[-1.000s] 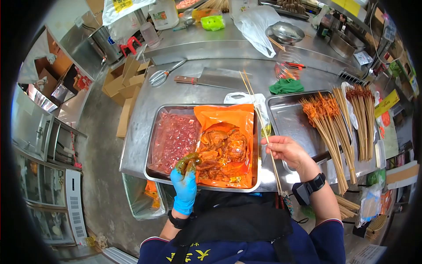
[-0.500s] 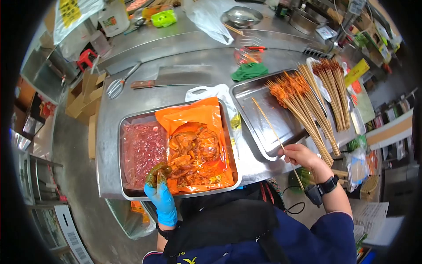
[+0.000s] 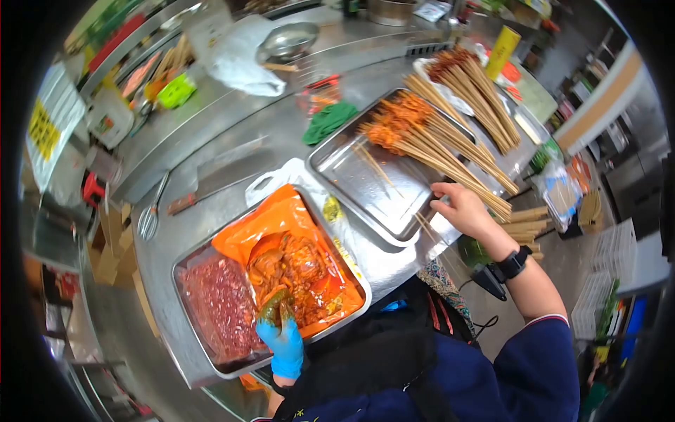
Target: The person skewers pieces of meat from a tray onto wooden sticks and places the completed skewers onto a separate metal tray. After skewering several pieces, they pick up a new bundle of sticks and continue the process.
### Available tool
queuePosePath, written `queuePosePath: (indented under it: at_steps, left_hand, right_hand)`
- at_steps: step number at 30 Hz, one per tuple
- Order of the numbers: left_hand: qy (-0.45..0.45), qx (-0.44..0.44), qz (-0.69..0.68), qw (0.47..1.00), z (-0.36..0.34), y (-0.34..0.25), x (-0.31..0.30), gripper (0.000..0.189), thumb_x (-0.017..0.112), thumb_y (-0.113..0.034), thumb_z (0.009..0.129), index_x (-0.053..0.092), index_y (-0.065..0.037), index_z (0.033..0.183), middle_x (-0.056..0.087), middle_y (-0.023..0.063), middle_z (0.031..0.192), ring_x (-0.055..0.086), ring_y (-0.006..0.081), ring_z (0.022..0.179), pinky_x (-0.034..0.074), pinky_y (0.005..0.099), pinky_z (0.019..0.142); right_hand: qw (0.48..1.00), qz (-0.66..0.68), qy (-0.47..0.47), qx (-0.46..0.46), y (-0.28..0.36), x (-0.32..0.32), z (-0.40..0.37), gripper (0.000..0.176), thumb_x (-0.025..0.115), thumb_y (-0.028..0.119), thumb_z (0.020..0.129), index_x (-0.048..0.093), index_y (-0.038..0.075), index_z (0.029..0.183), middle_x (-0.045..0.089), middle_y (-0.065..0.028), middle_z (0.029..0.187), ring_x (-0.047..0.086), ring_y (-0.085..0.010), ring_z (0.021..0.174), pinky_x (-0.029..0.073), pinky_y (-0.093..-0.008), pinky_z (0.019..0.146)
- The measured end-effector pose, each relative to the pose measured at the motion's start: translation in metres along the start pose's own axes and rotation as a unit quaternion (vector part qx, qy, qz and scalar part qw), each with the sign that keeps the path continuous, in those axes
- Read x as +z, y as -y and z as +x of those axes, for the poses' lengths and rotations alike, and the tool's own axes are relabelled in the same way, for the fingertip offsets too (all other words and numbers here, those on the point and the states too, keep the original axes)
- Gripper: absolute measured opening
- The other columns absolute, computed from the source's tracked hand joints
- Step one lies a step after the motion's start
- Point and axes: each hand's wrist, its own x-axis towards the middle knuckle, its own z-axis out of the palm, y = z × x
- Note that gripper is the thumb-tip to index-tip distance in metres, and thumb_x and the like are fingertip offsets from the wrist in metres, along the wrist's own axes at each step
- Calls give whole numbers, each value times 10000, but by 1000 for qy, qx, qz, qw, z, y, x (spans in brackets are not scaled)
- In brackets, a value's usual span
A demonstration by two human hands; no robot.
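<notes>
Pinching a marinated meat piece [image 3: 274,309] in left hand [image 3: 285,344] fingers above the orange bag [image 3: 264,225], resting right hand [image 3: 460,207] by loaded skewers [image 3: 422,133], grip unreadable, with a good heap threaded and much meat left.

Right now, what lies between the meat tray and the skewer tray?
In the head view, a crumpled white plastic bag lies between the meat tray and the skewer tray.

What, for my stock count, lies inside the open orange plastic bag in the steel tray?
Marinated reddish-brown meat pieces in oily sauce; the blue-gloved left hand touches them. Lower layers are covered.
</notes>
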Motion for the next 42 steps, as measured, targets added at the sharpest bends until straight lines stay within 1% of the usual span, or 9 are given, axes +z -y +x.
queuePosePath:
  at_steps: [5,13,15,20,24,29,31,37,42]
  left_hand:
    - [28,57,118,991,6,-2,8,189,473,4,815,569,75,962,604,156,917,587,208,797,473,306,710]
    - [-26,125,171,977,24,-3,47,193,467,-10,833,573,79,968,613,141,870,575,182,772,457,287,698]
    - [-30,125,165,978,23,-2,54,194,466,-15,840,570,79,974,612,138,882,567,176,761,454,282,690]
    - [-39,154,274,948,26,-2,54,162,522,-60,815,611,41,905,624,162,761,588,226,684,452,321,620]
    - [-31,179,357,916,30,-2,55,161,556,-83,778,633,-30,909,609,172,762,582,323,703,451,372,616]
    - [-29,150,388,909,30,4,48,176,571,-130,764,634,-52,908,596,163,732,560,330,672,433,399,582]
    - [-37,161,402,901,30,5,47,184,573,-149,759,633,-59,908,591,161,723,554,331,663,429,407,574]
    - [-32,168,361,917,31,4,43,193,558,-198,768,632,-69,891,577,148,687,546,321,636,433,413,568]
    - [28,194,421,886,26,10,38,266,557,-197,766,612,-109,1011,555,109,675,529,286,638,419,386,545]
  right_hand:
    - [943,257,-79,194,-62,-38,-93,245,550,145,836,558,-2,1031,599,-27,821,553,-80,701,456,-211,570]
    - [885,313,-87,334,-111,-40,-173,197,550,150,842,570,-7,960,602,-41,788,562,-86,688,464,-224,572]
    - [894,370,-85,237,-102,-20,-165,218,557,168,840,568,-17,955,607,-40,786,571,-99,709,476,-240,616]
    - [991,131,-10,19,-33,-17,-132,711,693,350,690,380,19,1236,513,-172,1094,565,-292,926,476,-344,745]
    - [990,131,8,-51,-36,18,-125,493,601,224,776,428,-2,1179,582,-167,921,584,-345,802,472,-387,688]
    - [964,244,99,43,-43,12,-136,242,463,127,866,512,-36,1038,563,-74,655,532,-144,520,425,-273,489]
    - [847,490,148,140,-34,-4,-136,207,428,129,899,523,-9,1021,540,-25,634,431,-39,487,333,-180,433]
    - [936,247,224,-109,84,-36,-53,168,446,94,881,570,6,951,557,-35,631,491,-62,509,394,-211,467]
    - [912,17,162,-376,214,18,36,180,459,150,845,574,41,931,586,-177,749,569,-348,686,449,-402,602]
